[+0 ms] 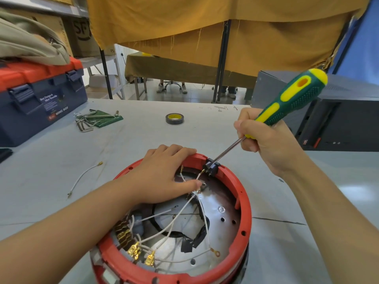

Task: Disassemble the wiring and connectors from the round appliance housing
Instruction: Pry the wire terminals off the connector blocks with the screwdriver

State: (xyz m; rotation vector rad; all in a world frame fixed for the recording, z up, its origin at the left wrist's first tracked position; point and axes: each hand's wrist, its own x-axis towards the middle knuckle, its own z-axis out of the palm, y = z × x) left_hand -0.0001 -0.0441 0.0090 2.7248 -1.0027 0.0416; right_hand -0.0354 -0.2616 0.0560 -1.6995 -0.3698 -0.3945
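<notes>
The round red plastic appliance housing [245, 203] sits on the grey table [51, 160] right in front of me, open side up. Inside it, thin white wires [184, 206] run over a shiny metal plate [221, 220] to small gold connectors [134, 251] near my edge. A small black plastic clip [212, 168] sits on the far rim.

My left hand [164, 173] rests flat on the far rim with fingers mostly straight, and my thumb touches the wires. My right hand [264, 140] wraps tight round the green and yellow screwdriver [291, 99]. Its metal tip pokes into the black clip.

I think the housing is stiff and a bit heavy, so pressing on the rim should keep it from sliding. The wires look soft and bendy and could snap. It seems best to pull on the gold ends, not the thin wire.

One loose white wire [82, 178] lies on the table to the left. Farther off are a roll of black tape [174, 118], silver hex keys [96, 117] and a blue and red toolbox [37, 97].
</notes>
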